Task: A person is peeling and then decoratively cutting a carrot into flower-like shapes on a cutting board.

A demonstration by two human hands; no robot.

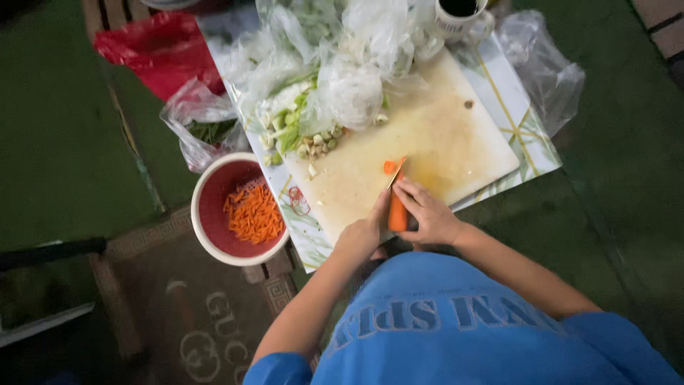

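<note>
Cutting station: pale rectangular plastic cutting board (434,135) lies on a white patterned tabletop (531,139).
Work item: orange carrot (397,211), tapered and smooth, lies at the board's near edge; a cut orange slice (389,167) sits just beyond its tip.
Right hand (427,214): fingers curled over the carrot, pressing it down.
Left hand (360,235): fingers closed around a knife handle; the thin blade (397,173) meets the carrot's far end.
Risk, cut: right fingers sit close to the blade; a slip on the smooth carrot could likely bring the edge onto them.
Risk, roll: the round carrot may turn under pressure near the board edge and drop off.
Risk, clutter: crinkled clear plastic bags (342,50) crowd the board's far side and could slide toward the cutting zone.
Container: round white bowl with red interior (214,214) holds thin orange carrot strips (253,214), beside the board.
Other items: chopped green-white stalk pieces (317,142); white mug (459,18); red plastic bag (160,46).
</note>
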